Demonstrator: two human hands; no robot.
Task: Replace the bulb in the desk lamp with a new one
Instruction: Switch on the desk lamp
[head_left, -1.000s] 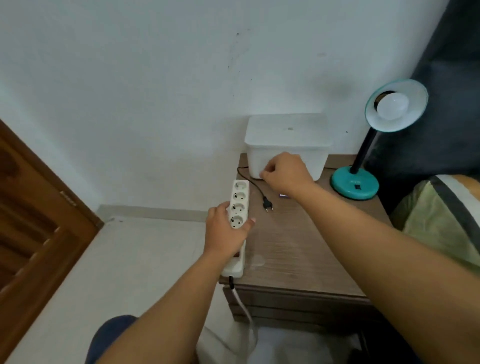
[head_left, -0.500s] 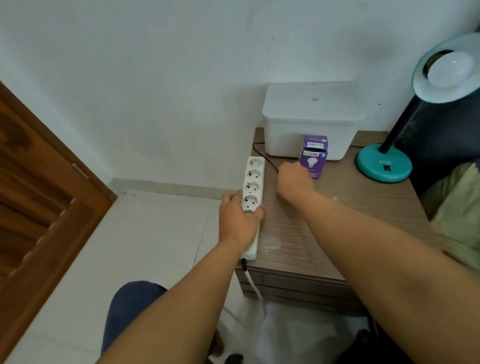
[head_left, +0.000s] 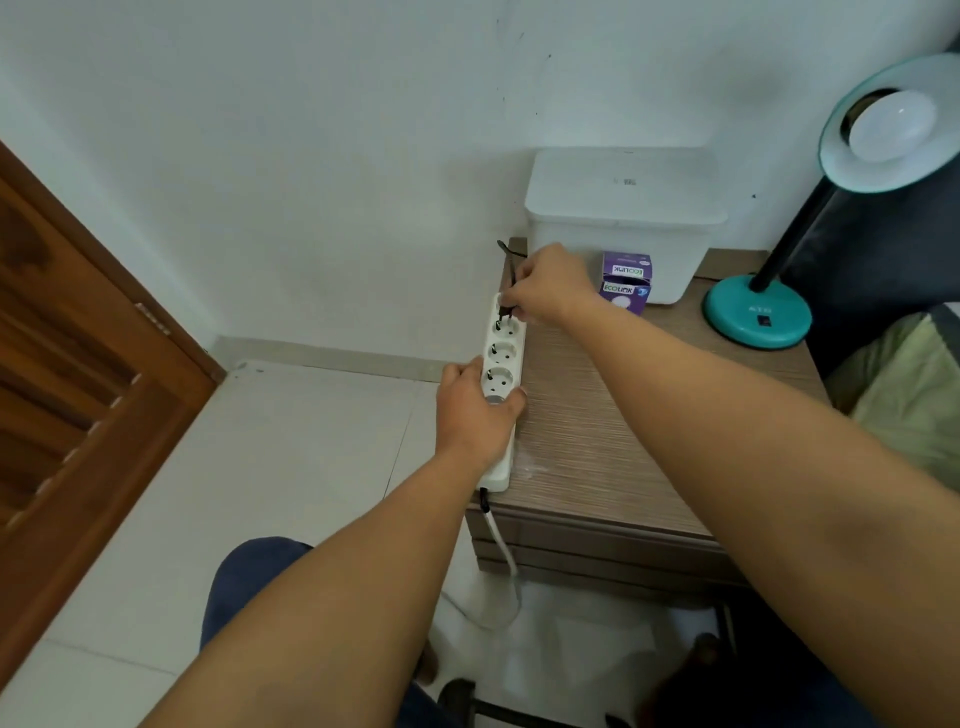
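Bulb (head_left: 891, 124) sits in the teal desk lamp (head_left: 758, 317) at the far right of the table (head_left: 613, 415), shade turned toward the camera; a purple bulb box (head_left: 625, 283) stands in front of the white container (head_left: 623, 218), near the lamp base.

Head view, only one: left hand (head_left: 480, 410) has its grip closed on the near part of the white power strip (head_left: 501, 364), pressing it on the table's left edge. Right hand (head_left: 550, 283) has its grip pinched on the black plug (head_left: 505, 310), pins at the farthest socket; I can't tell if they are already inside.

Step in hand, I judge: plug into strip. To do it well: keep pins straight w/ the two holes, push along the socket axis, no tilt, left hand holding the strip so it doesn't slide off. Cable (head_left: 506, 249) should stay slack.
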